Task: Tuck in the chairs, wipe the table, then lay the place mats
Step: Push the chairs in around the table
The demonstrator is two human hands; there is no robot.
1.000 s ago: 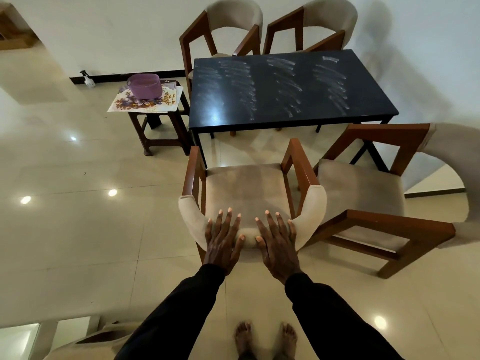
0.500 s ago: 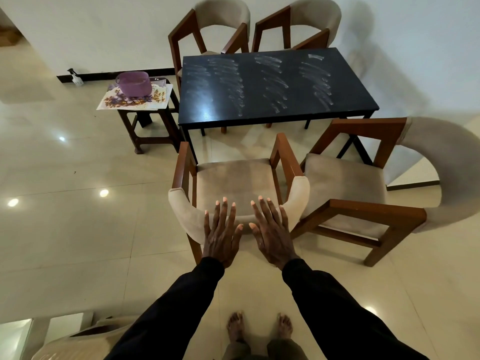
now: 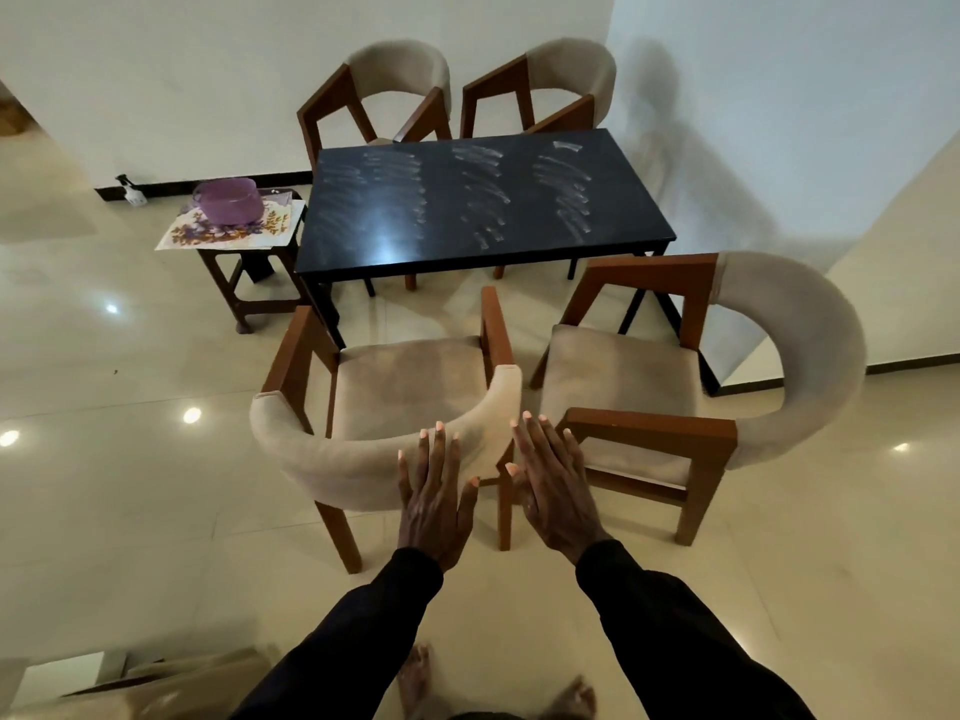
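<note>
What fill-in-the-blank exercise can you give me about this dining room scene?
The table top is ____ in colour.
A ____ bowl stands on the floral mats.
By the far wall stand ____ chairs.
Missing words: black, purple, two.

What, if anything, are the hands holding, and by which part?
Nothing held. Left hand lies flat on the near chair's backrest; right hand open beside it, contact unclear.

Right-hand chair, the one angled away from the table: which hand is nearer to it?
Right. The right hand is in the gap beside the angled chair, by its wooden arm; the left hand lies flat on the other chair's backrest, farther off.
</note>
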